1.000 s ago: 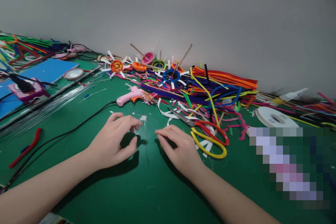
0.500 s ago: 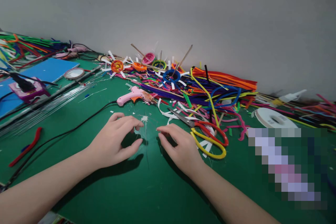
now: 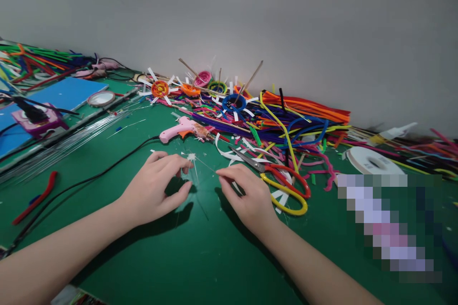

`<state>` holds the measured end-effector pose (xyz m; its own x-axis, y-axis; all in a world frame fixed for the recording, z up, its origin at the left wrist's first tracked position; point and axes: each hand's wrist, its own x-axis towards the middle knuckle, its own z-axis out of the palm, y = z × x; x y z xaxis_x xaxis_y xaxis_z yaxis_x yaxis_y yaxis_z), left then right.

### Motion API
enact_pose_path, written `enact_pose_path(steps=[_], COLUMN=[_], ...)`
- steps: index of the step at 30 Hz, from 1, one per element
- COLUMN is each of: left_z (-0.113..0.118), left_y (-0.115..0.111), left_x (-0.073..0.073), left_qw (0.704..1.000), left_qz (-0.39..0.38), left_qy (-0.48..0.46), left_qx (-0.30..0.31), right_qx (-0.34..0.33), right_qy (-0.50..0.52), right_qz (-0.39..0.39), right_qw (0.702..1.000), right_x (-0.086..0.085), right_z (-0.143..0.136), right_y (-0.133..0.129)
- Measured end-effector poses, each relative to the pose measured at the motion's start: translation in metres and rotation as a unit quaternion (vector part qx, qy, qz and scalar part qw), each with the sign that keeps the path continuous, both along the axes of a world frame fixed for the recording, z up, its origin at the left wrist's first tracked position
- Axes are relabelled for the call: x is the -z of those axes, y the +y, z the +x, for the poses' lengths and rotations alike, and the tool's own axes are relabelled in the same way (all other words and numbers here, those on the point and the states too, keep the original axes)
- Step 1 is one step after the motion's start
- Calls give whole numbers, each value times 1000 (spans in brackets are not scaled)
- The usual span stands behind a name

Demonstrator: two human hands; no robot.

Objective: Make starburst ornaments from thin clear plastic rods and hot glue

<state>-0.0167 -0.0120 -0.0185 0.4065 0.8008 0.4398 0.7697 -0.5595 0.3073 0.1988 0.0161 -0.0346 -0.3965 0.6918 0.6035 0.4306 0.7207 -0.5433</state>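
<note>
The right hand [image 3: 250,195] pinches a thin clear strand [image 3: 205,166] above the green bench [image 3: 214,267]; the left hand [image 3: 152,190] curves beside it, thumb and fingers apart. Print on the white spool [image 3: 361,156] is too small to read.

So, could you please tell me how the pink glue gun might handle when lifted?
The pink glue gun would probably stay stiff, given its solid-looking body. Its black cord would likely trail or tug. The brownish, crusted-looking front may feel rough.
</note>
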Motion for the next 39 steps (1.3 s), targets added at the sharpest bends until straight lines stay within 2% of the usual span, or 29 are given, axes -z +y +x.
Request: enact_pose_path(steps=[3,9,17,39], left_z=[-1,-4,-3,-3], left_y=[-1,0,4,3], left_x=[0,-2,-3,0], left_qw=[1000,989,989,992], left_qz=[12,83,125,107], left_qy=[-9,-97,-69,-60], left_qx=[-17,-77,-47,-21], right_qx=[4,8,2,16], right_qy=[1,5,0,-25], right_qz=[3,9,11,14], right_qw=[1000,1000,1000,999], right_x=[0,-1,1,0], right_z=[0,-1,0,1], right_y=[0,1,2,1])
